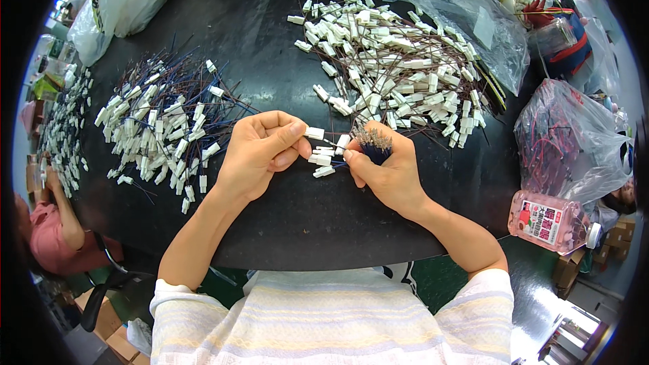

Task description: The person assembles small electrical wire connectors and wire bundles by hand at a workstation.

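My left hand (260, 152) pinches a small white plastic connector (314, 133) between thumb and fingertips. A short dark wire runs from it toward my right hand (392, 172). That hand is closed round a bundle of dark blue wires (374, 145), whose bare metal tips point up and away from me. At its thumb tip stands another white connector (343, 142); whether the thumb grips it or only touches it, I cannot tell. Several more white connectors (323, 160) show just below, between the hands. Both hands are over the near middle of the black table (324, 223).
A large heap of white connectors on brown wires (405, 61) lies at the far right; a heap on blue wires (159, 118) lies left. Plastic bags (568, 142) and a bottle of pink liquid (551, 222) stand right. A person in pink (57, 230) works at the left edge.
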